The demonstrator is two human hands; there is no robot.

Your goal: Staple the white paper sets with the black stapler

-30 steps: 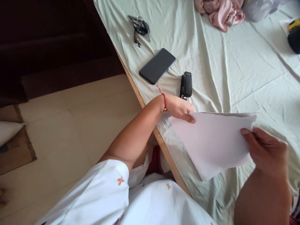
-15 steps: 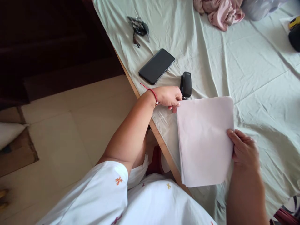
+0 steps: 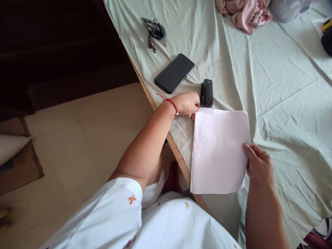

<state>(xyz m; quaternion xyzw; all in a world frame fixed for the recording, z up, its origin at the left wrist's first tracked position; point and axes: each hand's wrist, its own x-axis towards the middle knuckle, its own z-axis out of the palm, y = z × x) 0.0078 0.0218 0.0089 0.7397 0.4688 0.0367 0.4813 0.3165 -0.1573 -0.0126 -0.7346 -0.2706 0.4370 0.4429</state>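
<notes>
We hold the papers [image 3: 220,155] with both hands. Our left hand [image 3: 187,103] is curled up and pinches the top left corner. Our right hand [image 3: 260,163] grips the right side, with the thumb on top and the other fingers partly hidden. The papers are white and bare on top, and they are over the edge of the worktop [image 3: 285,86], with the bottom left corner past part of its wood edge [image 3: 178,155]. We can't tell how much of them rests on the green cloth. A red string [image 3: 173,104] goes around our left wrist. The black stapler [image 3: 206,93] is right by our left hand, just above the papers; we can't tell if they touch. Past it lies the phone [image 3: 174,73], flat with a dark screen, and farther up are the keys [image 3: 156,31]. Near the top we see a pink cloth [image 3: 246,17] all bunched up.
</notes>
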